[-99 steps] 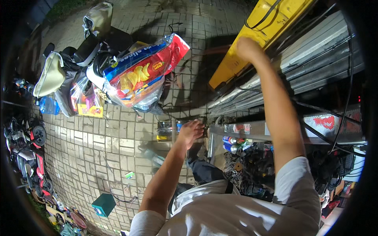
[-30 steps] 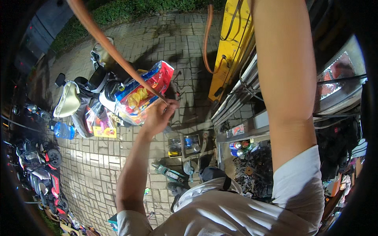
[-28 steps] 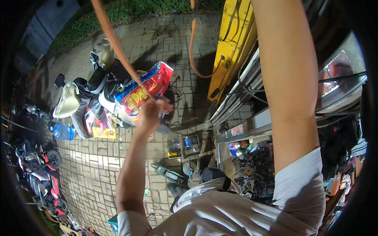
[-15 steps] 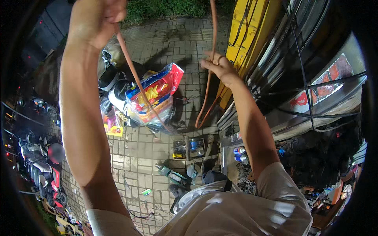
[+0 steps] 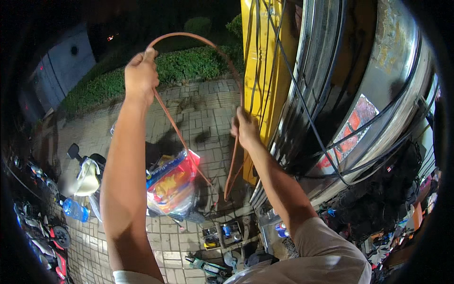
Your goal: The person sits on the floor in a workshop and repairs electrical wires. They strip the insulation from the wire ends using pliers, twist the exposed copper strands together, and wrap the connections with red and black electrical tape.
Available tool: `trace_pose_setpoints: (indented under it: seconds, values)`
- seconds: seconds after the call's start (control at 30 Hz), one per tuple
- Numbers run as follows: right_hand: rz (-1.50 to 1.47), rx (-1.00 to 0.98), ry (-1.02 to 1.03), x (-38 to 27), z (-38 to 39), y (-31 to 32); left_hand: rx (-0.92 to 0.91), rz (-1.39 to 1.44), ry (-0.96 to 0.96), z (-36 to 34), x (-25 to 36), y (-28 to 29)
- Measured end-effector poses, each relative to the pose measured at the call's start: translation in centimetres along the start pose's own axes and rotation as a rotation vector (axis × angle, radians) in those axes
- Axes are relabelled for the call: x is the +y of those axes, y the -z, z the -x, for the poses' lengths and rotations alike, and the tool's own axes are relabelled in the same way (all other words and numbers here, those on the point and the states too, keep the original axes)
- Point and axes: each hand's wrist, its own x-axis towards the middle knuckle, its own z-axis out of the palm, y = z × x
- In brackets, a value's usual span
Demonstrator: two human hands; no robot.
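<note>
A long orange-brown cable, or perhaps a thin hose, arches up between my two hands. My left hand is raised high and closed around it, and one length runs down from there toward the paving. Lower and to the right, beside a yellow post, my right hand is closed on the other side of the arch. Below that hand the cable hangs, bends in a tight loop and turns back up toward the post's foot. Beyond my left forearm stands a colourful plastic bag.
Black wires cross the post and the metal shutter-like panels on the right. Near my body lie a tool box and a green power tool. Left are a blue water bottle and motorbikes; a hedge runs behind.
The view has tilted up, bringing the top of the cable's arch into sight. My right fingers, spread loosely at the cable before, are now closed on it. My left hand still grips it.
</note>
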Motion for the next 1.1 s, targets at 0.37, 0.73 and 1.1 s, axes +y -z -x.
trace_pose_setpoints:
  seconds: [0.37, 0.73, 1.1]
  values:
    - [0.298, 0.776, 0.679, -18.2, -15.4, -8.0, -0.194, -0.172, 0.264, -1.1, -4.4, -9.6]
    - [0.089, 0.850, 0.888, -17.1, -17.3, -3.4, -0.222, -0.233, 0.549, -4.1, -8.1, -15.5]
    - [0.900, -0.021, 0.458, 3.5, 1.9, 0.4, -0.557, 0.193, 0.589, -5.6, -16.8, -13.1]
